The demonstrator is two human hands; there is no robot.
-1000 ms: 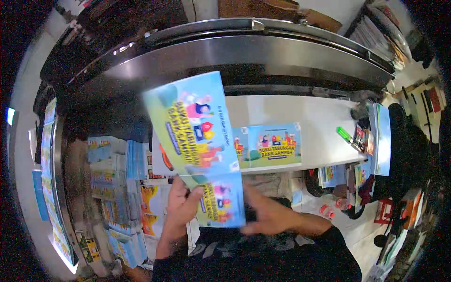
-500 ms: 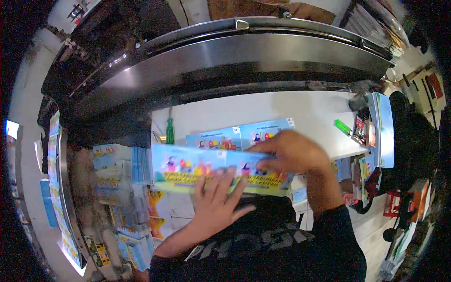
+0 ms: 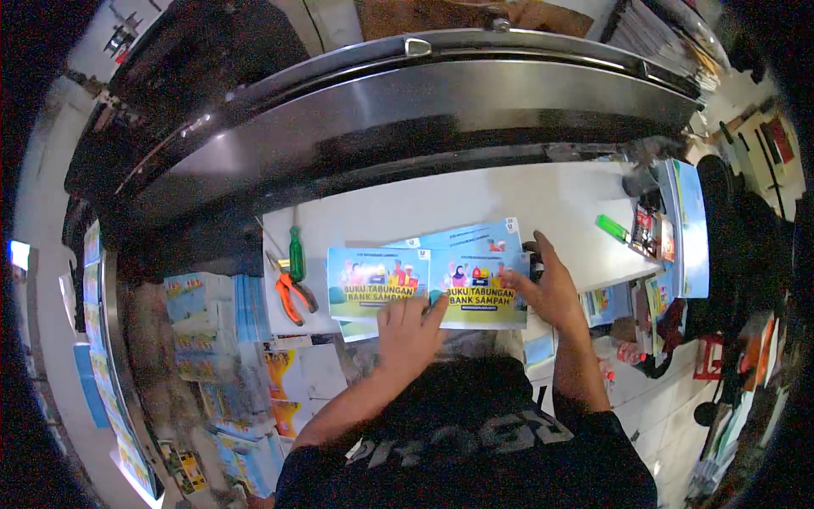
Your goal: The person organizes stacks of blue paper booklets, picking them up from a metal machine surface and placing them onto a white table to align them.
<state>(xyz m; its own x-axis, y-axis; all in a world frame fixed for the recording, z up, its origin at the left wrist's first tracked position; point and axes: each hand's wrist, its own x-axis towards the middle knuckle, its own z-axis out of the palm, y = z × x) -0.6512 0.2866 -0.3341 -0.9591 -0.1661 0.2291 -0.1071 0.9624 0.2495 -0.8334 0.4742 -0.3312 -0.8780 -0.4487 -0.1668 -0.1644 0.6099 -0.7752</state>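
Observation:
A wide printed cover sheet (image 3: 380,316), light blue and green with cartoon figures and yellow lettering, lies on the white table. It is on top of similar blue sheets (image 3: 454,237) that show past its top edge at an angle. My left hand (image 3: 411,329) rests on the lower middle of the top sheet, fingers extended against the paper and holding nothing. At the sheet's right end, my right hand (image 3: 549,287) has its thumb on the printed face and its other fingers around the edge. The undersides of those fingers are hidden.
Orange-handled pliers (image 3: 294,300) and a green screwdriver (image 3: 296,254) lie left of the sheets. A green lighter (image 3: 612,227) is on the right of the white table (image 3: 560,191). Stacks of printed booklets (image 3: 199,310) stand at left. A long metal machine bar (image 3: 407,106) runs behind.
The top sheet, blurred and raised before, now lies flat on the others, farther right. My right hand has moved from above the sheet to its right edge. The pliers have come into sight.

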